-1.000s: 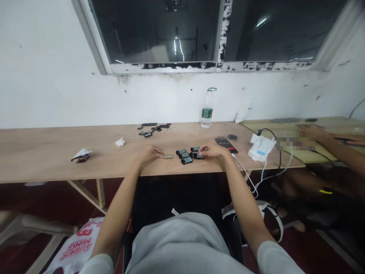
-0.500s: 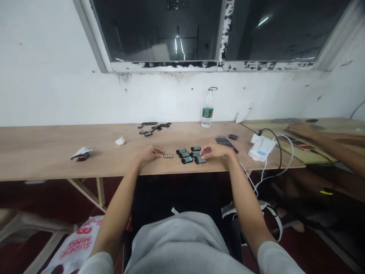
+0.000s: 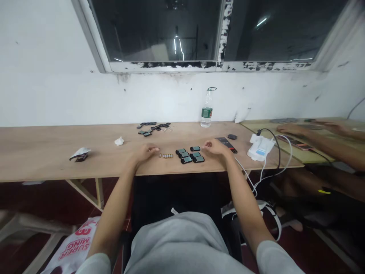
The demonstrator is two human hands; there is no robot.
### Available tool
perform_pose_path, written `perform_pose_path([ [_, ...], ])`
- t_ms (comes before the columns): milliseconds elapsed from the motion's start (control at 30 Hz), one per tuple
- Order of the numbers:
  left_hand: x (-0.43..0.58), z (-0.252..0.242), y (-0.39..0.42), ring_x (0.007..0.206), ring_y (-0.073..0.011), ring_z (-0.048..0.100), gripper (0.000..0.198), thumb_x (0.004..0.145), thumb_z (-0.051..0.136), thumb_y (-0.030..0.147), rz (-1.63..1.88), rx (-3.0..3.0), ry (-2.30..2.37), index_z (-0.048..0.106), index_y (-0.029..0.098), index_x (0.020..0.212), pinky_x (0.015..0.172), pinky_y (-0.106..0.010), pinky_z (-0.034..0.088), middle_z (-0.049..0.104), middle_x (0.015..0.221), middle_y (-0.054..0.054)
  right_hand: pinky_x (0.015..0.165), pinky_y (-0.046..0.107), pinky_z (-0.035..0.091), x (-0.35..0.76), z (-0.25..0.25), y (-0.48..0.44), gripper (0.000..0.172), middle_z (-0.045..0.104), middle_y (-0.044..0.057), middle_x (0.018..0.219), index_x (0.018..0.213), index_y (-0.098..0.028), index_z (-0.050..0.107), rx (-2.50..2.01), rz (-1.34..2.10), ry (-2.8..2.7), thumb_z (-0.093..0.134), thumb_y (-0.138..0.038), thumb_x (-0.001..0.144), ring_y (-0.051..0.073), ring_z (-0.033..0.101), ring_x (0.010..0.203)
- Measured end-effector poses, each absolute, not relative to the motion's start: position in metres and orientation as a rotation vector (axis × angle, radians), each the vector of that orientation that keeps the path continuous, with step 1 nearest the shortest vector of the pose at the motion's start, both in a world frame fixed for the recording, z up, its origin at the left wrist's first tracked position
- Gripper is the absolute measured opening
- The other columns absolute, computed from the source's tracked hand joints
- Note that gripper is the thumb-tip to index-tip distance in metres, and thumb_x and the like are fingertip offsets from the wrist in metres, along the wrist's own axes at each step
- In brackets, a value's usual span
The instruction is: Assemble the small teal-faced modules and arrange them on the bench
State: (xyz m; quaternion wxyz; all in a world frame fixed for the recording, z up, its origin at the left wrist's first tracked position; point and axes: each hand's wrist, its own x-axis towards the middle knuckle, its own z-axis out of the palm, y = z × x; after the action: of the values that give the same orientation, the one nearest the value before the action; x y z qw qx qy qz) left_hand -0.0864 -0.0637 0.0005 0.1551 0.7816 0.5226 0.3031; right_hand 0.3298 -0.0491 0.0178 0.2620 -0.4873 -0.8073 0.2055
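On the tabletop lies a short row of small shiny gold-and-silver pieces [image 3: 168, 156], with one more small piece [image 3: 160, 155] a little apart at its left end. My left hand [image 3: 146, 152] rests just left of these, fingers loosely bent and holding nothing visible. Right of the row, several black cases with grey-green faces [image 3: 186, 160] lie flat in two loose columns. My right hand [image 3: 215, 147] is beside their right side, fingers loosely curled, apart from the cases, with nothing visible in it.
More black pieces [image 3: 146, 133] lie farther back. A water bottle [image 3: 206, 114] stands by the wall. A phone [image 3: 226, 144], a black object [image 3: 232, 136] and a white power strip [image 3: 261, 147] with cables lie right; crumpled tissue [image 3: 119, 141] left. Another person's hands [image 3: 293, 129] are far right.
My left hand has drawn back left from the small pieces, leaving one apart from the row. My right hand has let go of the front right case and moved away up and right.
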Motion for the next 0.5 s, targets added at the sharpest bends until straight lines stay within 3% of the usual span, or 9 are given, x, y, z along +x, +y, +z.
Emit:
perform_pose_path([
  [100,-0.093,0.000,-0.064,0.085,-0.0271,0.067,0.053,0.086,0.057,0.066,0.875,2.276,1.560,0.076,0.017,0.084,0.080,-0.035,0.053,0.077,0.093,-0.010,0.072,0.028,0.049,0.333,0.004,-0.038,0.021,0.076,0.011,0.084,0.083,-0.013,0.075,-1.366,0.539,-2.150,0.065,-0.031,0.083,0.023,0.067,0.077],
  [333,-0.092,-0.009,-0.053,0.104,-0.0305,0.068,0.047,0.086,0.055,0.060,0.868,2.204,1.636,0.078,0.019,0.088,0.099,-0.040,0.051,0.077,0.109,-0.010,0.075,0.027,0.050,0.338,-0.017,-0.018,0.013,0.077,0.008,0.090,0.085,-0.016,0.073,-1.343,0.624,-2.151,0.064,-0.026,0.084,0.022,0.068,0.083],
  [500,-0.095,-0.016,-0.049,0.107,-0.0304,0.068,0.046,0.086,0.055,0.059,0.885,2.187,1.611,0.078,0.020,0.093,0.102,-0.040,0.051,0.076,0.113,-0.010,0.080,0.027,0.051,0.342,-0.020,-0.015,0.013,0.077,0.007,0.094,0.086,-0.017,0.072,-1.314,0.652,-2.157,0.061,-0.024,0.085,0.021,0.069,0.086],
])
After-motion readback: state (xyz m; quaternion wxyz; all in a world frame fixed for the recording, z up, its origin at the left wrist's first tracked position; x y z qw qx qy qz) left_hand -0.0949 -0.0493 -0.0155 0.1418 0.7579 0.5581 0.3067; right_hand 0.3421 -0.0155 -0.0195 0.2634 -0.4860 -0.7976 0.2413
